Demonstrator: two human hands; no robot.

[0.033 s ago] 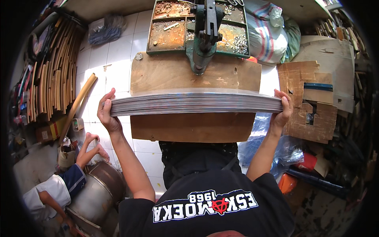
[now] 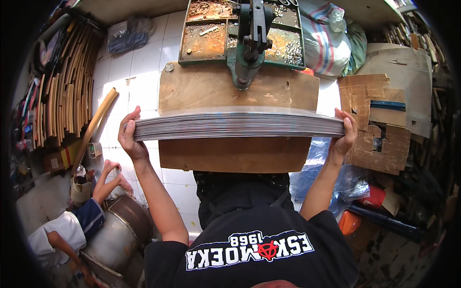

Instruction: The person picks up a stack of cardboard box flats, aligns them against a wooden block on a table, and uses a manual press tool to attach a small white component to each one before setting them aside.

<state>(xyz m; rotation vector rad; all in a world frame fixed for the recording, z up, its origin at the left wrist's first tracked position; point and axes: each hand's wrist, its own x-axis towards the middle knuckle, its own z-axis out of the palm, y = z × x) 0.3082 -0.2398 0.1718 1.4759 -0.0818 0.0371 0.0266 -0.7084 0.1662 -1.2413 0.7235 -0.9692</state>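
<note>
A thick stack of long, thin grey sheets (image 2: 240, 126) spans the view from side to side, its layered edges facing me. My left hand (image 2: 130, 134) grips the stack's left end, with the thumb on the near side and the fingers behind. At the right end my right hand (image 2: 345, 130) is closed round it in the same way. Beneath the stack lies a brown wooden board (image 2: 235, 156); whether the two touch I cannot tell. Beyond the stack, a dark green hand press (image 2: 247, 57) stands over the board's far part.
Behind the press is a green compartment tray (image 2: 204, 42) with small metal pieces. Cardboard pieces (image 2: 357, 110) lie right, near clear plastic wrap (image 2: 314, 175). Upright board stacks (image 2: 67, 81) line the left side. Another person (image 2: 62, 235) sits at lower left beside a metal drum (image 2: 113, 240).
</note>
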